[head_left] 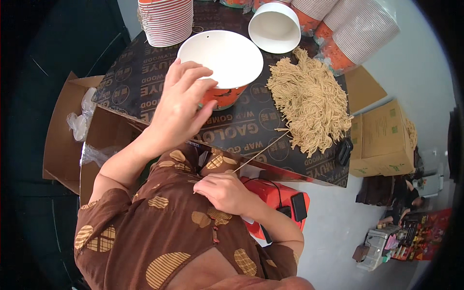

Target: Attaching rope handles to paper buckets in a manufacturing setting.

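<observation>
Hands at the paper bucket
Left hand (179, 104) grips the paper bucket (221, 65) rim; right hand (223, 192), below it, pinches a cord (263, 150).

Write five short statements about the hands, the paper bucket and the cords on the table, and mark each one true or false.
1. The left hand grips the rim of the white-lined orange paper bucket. True.
2. The right hand rests on the bundle of tan cords. False: it is down by the lap, pinching a single cord that runs up to the bundle.
3. The bucket in hand is full of cords. False: its inside shows bare white.
4. The cord bundle lies on the dark printed tabletop, right of the bucket. True.
5. No other buckets are on the table. False: stacked buckets stand at the far edge.
</observation>
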`<action>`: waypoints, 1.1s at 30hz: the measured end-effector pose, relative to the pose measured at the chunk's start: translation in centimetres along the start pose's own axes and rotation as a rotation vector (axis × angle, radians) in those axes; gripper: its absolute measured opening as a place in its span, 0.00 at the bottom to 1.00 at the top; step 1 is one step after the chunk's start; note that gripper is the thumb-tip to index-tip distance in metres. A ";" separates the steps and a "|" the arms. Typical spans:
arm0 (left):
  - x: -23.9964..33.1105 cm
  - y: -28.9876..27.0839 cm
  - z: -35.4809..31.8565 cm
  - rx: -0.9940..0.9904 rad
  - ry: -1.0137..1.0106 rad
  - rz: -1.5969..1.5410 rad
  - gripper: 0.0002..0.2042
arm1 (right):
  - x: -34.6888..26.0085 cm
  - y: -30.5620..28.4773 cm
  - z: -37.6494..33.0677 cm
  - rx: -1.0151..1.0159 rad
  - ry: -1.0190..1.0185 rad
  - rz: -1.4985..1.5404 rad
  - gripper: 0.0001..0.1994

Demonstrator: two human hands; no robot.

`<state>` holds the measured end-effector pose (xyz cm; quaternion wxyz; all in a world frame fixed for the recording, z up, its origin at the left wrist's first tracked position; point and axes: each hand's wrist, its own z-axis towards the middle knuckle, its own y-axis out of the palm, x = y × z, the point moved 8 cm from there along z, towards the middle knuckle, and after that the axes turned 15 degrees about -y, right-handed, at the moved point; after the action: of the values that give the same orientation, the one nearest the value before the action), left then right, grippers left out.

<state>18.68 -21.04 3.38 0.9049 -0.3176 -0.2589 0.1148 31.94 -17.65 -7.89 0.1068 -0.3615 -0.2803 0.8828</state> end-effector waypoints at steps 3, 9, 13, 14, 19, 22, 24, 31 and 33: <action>-0.1 0.9 0.3 0.016 -0.005 0.008 0.14 | -0.1 -1.9 0.9 0.115 0.022 0.069 0.05; -1.1 1.8 0.3 -0.024 -0.023 -0.049 0.10 | 2.3 -7.3 -0.5 0.517 0.305 0.040 0.05; 0.1 1.6 0.1 -0.006 0.084 -0.060 0.10 | 2.7 -7.3 -2.2 0.628 0.409 0.124 0.04; 0.3 1.5 -0.1 0.010 0.145 -0.030 0.10 | 2.7 -7.2 -2.4 0.628 0.411 0.127 0.04; 0.8 2.1 -1.5 0.011 0.281 0.040 0.10 | 3.6 -6.0 -5.1 0.749 0.478 0.280 0.04; 1.1 2.7 -3.0 -0.041 0.307 0.022 0.07 | 4.3 -4.7 -6.6 0.792 0.541 0.309 0.04; 1.2 2.1 -3.2 -0.037 0.267 -0.050 0.08 | 3.9 -4.5 -6.7 0.823 0.531 0.311 0.04; 0.8 -0.1 -3.6 0.020 -0.087 -0.389 0.10 | 0.3 -7.5 -3.8 0.731 0.321 -0.176 0.05; 0.3 0.3 -3.7 -0.022 -0.207 -0.452 0.10 | -0.1 -8.1 -2.9 0.780 0.316 -0.212 0.06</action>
<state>20.94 -22.59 0.86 0.8728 -0.2479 -0.4160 -0.0612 33.97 -9.88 -4.90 0.3669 -0.3940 0.0586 0.8407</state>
